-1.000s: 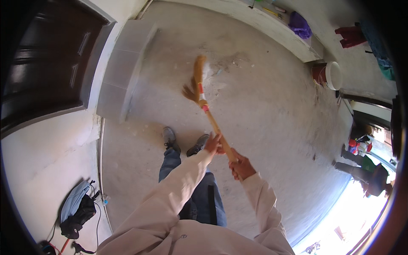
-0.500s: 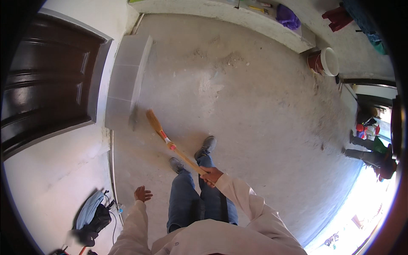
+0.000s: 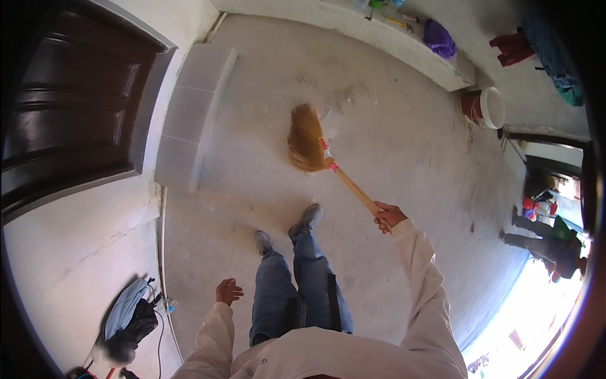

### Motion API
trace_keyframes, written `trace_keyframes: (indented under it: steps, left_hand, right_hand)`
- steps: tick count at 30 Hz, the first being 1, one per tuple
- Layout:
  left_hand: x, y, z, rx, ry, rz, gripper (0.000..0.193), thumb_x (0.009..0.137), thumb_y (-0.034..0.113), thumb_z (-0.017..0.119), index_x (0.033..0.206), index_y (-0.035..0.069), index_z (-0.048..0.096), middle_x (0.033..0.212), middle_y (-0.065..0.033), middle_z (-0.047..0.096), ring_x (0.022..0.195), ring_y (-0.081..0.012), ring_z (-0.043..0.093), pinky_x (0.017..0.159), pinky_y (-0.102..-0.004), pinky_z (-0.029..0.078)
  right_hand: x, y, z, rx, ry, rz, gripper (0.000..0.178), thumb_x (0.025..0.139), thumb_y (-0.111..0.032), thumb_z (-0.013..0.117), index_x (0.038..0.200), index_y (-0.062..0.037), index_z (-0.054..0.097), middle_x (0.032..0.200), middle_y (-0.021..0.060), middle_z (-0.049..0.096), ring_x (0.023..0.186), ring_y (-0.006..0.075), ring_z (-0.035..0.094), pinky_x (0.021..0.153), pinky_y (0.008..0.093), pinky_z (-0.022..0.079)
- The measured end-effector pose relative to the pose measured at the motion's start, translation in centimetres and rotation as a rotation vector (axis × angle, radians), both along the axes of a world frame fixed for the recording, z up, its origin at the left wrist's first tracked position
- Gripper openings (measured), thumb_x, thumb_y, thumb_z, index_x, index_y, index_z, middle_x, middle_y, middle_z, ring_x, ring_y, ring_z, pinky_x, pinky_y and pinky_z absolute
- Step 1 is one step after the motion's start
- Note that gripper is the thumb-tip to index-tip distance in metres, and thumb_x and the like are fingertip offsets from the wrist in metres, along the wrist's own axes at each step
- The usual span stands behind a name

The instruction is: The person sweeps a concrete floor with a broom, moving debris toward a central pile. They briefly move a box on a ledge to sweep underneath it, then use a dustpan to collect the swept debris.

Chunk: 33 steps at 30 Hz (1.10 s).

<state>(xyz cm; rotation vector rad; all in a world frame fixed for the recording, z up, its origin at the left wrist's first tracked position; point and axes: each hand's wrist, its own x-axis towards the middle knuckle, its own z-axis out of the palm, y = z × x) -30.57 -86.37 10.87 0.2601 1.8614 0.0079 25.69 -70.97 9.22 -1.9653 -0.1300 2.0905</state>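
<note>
My right hand (image 3: pixel 390 217) is closed around the wooden handle of a broom (image 3: pixel 356 187), out ahead and to the right of my legs. The broom's wide tan bristle head (image 3: pixel 305 140) is on the concrete floor (image 3: pixel 265 114), fanned out beyond my feet. A red and white band circles the neck where bristles meet handle. My left hand (image 3: pixel 228 291) hangs at my left side with nothing in it, its fingers apart. Faint rubble and dust patches (image 3: pixel 344 95) lie on the floor just past the bristles.
A grey tiled step (image 3: pixel 186 114) stands below the dark door (image 3: pixel 76 101) on the left. A bucket (image 3: pixel 491 107) lies tipped at the far right, near a ledge with a purple bag (image 3: pixel 439 39). A bag (image 3: pixel 136 322) hangs lower left. Another person (image 3: pixel 549 243) stands by the bright doorway.
My right hand has swung the broom forward and to the right, away from the step. Its bristles, seen narrow before, are spread wide now. My left hand has shifted slightly right.
</note>
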Motion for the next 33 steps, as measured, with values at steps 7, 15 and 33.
trace_keyframes:
  steps: [7, 15, 33]
  left_hand:
    - [-4.0, -2.0, 0.2, -0.003, 0.064, 0.087, 0.041, 0.089, 0.032, 0.049, 0.117, 0.002, 0.048, 0.084, -0.0170, 0.065, 0.065, -0.0262, 0.065, 0.054, -0.0349, 0.051]
    - [-7.8, -3.6, -0.2, -0.233, 0.069, 0.112, 0.030, 0.092, 0.023, 0.045, 0.114, 0.004, 0.053, 0.083, -0.0172, 0.065, 0.063, -0.0261, 0.065, 0.053, -0.0347, 0.051]
    - [-19.2, 36.5, -4.1, 0.147, 0.001, -0.158, 0.029, 0.085, 0.031, 0.050, 0.106, 0.011, 0.052, 0.076, -0.0094, 0.064, 0.062, -0.0223, 0.065, 0.047, -0.0310, 0.050]
  right_hand:
    - [-1.2, 2.2, 3.7, 0.053, -0.159, 0.127, 0.061, 0.080, -0.004, 0.059, 0.137, -0.0117, 0.038, 0.064, 0.0047, 0.051, 0.044, 0.0118, 0.045, 0.037, 0.0279, 0.038]
    - [-8.9, 3.1, 14.0, 0.007, -0.126, 0.072, 0.062, 0.080, -0.004, 0.060, 0.136, -0.0168, 0.040, 0.061, 0.0024, 0.050, 0.043, 0.0099, 0.044, 0.037, 0.0257, 0.037]
    - [-19.8, 15.4, 1.8, 0.091, 0.273, -0.499, 0.054, 0.086, -0.008, 0.047, 0.138, -0.0171, 0.034, 0.071, 0.0029, 0.043, 0.050, 0.0093, 0.038, 0.041, 0.0226, 0.033]
